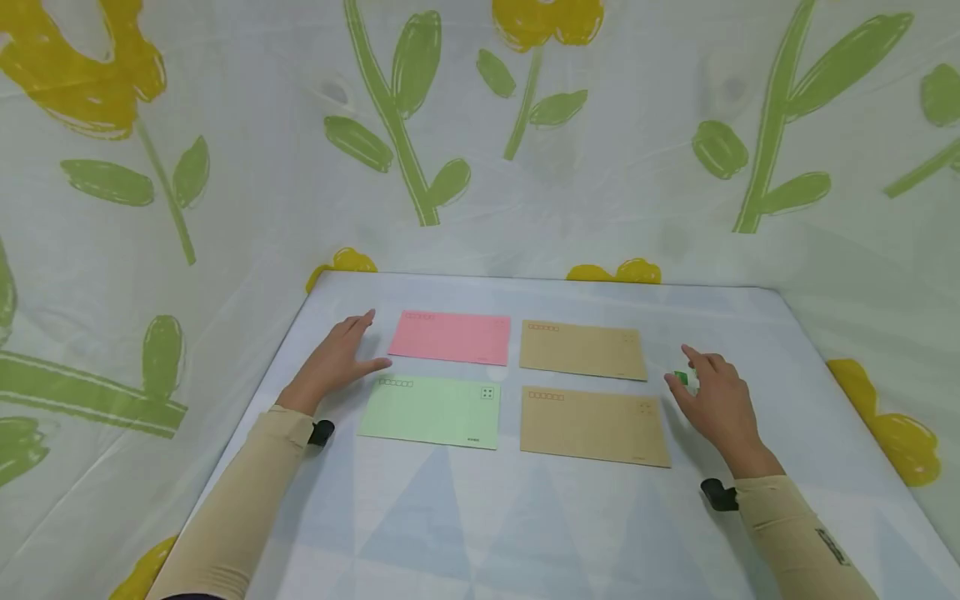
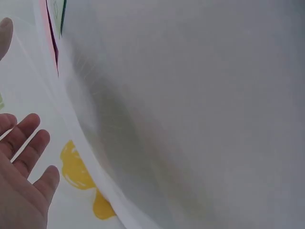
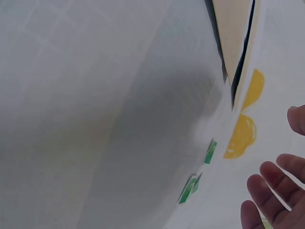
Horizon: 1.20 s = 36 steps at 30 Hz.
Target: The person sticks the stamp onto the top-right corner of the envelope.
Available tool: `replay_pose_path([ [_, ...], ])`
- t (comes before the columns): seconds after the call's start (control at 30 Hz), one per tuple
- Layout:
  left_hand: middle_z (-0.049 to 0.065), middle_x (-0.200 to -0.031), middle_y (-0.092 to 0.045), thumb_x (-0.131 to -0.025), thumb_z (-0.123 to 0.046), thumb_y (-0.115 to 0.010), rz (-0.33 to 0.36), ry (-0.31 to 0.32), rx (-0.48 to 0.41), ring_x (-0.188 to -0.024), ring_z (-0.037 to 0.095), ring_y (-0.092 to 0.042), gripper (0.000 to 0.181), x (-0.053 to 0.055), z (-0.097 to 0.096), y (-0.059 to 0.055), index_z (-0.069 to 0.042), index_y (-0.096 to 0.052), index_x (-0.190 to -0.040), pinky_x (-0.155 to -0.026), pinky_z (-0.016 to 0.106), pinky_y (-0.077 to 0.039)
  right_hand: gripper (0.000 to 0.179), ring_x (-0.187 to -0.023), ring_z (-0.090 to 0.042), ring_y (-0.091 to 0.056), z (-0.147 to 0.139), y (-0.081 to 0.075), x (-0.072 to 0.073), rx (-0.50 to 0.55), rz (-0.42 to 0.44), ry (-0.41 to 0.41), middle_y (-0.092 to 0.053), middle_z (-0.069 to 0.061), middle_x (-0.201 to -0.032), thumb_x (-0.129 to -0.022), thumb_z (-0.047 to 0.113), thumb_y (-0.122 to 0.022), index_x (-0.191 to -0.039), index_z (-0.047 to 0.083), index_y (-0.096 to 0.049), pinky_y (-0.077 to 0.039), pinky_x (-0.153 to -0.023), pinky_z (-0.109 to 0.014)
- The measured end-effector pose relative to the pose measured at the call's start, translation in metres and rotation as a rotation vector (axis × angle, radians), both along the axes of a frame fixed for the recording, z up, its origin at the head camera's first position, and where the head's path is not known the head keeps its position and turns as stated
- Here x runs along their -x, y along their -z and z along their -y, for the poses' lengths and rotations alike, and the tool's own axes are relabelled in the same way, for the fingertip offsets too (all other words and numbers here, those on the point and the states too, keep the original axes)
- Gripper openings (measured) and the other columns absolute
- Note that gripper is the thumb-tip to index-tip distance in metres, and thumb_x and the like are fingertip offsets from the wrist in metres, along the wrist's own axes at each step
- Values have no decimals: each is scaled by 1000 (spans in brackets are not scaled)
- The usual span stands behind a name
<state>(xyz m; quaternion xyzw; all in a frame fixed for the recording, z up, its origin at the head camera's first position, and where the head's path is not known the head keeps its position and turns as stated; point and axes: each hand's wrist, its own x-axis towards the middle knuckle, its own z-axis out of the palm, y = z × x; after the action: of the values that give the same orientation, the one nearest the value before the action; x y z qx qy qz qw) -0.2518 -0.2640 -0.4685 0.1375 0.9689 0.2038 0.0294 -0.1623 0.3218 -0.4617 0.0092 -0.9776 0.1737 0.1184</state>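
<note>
A pink envelope, a light green envelope and two brown envelopes, the back one and the front one, lie flat in two rows. My left hand hovers just left of the pink and green envelopes, its fingers spread and holding nothing. To the right of the brown envelopes is my right hand, relaxed and holding nothing. Small green and white pieces lie on the table by it; in the head view the right hand partly hides them. What these pieces are, I cannot tell.
The table wears a pale cloth with blue triangles. Behind and beside it hangs a white curtain printed with yellow flowers and green leaves. A black wrist strap piece shows below the right hand.
</note>
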Motion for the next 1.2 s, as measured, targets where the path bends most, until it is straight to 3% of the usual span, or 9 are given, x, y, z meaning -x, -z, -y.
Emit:
replay_pose_path([
  [0.23,23,-162,-28,-88,-50,-77,55,7,-23,-148,40,-27,105,15,-1,4,-5,-19,-163,-121,58,-28,61,-120,-52,-46,2,3,3,9,27,12,-50,-32,-129,-102,28,-62,-148,-6,-43,-40,-96,-72],
  [0.53,20,-165,-24,-84,-51,-81,156,-2,-16,-152,38,-21,109,34,-8,6,-9,-19,-163,-122,58,-24,62,-112,-50,-49,-2,8,5,23,34,5,-50,-32,-129,-102,29,-62,-148,-7,-42,-44,-88,-69],
  [0.87,20,-165,-26,-78,-57,-83,201,38,-29,-151,38,-23,115,54,-15,11,-7,-22,-163,-123,56,-23,63,-103,-45,-54,-10,12,9,54,50,12,-50,-31,-125,-101,30,-64,-148,-6,-43,-48,-77,-60],
  [1.2,16,-168,-19,-79,-56,-83,255,51,-31,-155,35,-15,116,68,-15,17,-6,-20,-163,-126,52,-16,65,-102,-42,-55,-17,17,20,98,164,48,-48,-29,-122,-99,28,-65,-149,-6,-41,-52,-80,-57],
])
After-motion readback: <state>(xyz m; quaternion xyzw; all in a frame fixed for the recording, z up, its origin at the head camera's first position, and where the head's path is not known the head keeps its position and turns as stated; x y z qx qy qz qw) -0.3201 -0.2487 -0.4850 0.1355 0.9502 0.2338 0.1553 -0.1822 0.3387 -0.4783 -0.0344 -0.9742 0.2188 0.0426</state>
